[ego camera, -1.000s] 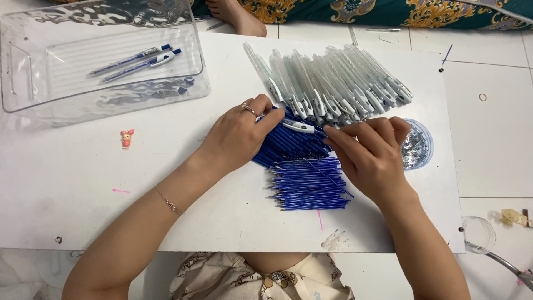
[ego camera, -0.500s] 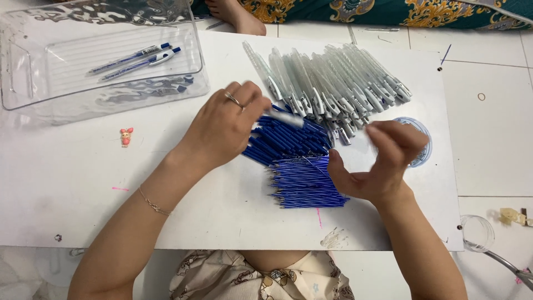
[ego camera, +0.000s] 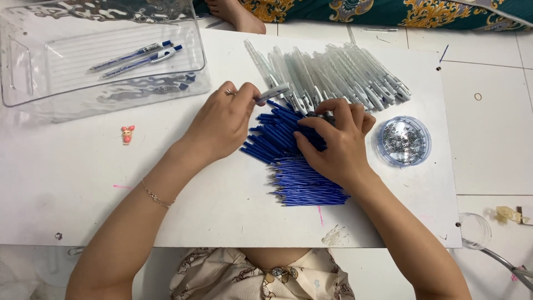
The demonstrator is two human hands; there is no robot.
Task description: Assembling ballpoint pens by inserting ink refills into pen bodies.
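Observation:
My left hand (ego camera: 222, 122) pinches a clear white pen barrel (ego camera: 273, 92) above a heap of dark blue pen parts (ego camera: 277, 136). My right hand (ego camera: 336, 141) rests on that heap with its fingers curled down among the blue parts; what it holds I cannot tell. Below the hands lies a neat bundle of thin blue refills (ego camera: 305, 186). Behind them a fan of clear white pen barrels (ego camera: 338, 75) spreads across the white board (ego camera: 72, 189).
A clear plastic tray (ego camera: 33, 72) at the back left holds two finished blue pens (ego camera: 136, 55). A round clear dish of small metal springs (ego camera: 403, 140) sits to the right. A tiny pink figure (ego camera: 127, 134) lies left. Another person's foot (ego camera: 239, 14) is at the far edge.
My right hand, lifted and open half a second ago, has come down onto the blue heap. My left hand still holds the clear barrel and has shifted slightly.

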